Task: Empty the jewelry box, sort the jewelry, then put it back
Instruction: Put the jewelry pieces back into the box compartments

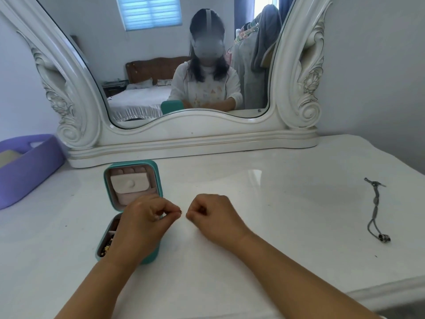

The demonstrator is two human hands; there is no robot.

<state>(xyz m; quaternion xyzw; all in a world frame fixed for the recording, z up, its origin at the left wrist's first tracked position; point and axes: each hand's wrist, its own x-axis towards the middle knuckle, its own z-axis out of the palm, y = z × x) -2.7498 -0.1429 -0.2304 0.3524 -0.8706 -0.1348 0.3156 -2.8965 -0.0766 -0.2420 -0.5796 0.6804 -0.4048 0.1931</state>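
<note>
At frame centre, the left hand [147, 217] pinches a tiny ring-like piece [180, 212]; the right hand [211, 215] curls shut, apparently empty. The open teal jewelry box [131, 210] sits lower left; a bracelet [376, 210] lies far right, likely sorted aside.

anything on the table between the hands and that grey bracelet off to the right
Nothing visible. The white tabletop lies bare between the right hand and the grey bracelet. The left hand pinches a small ring beside the jewelry box.
</note>
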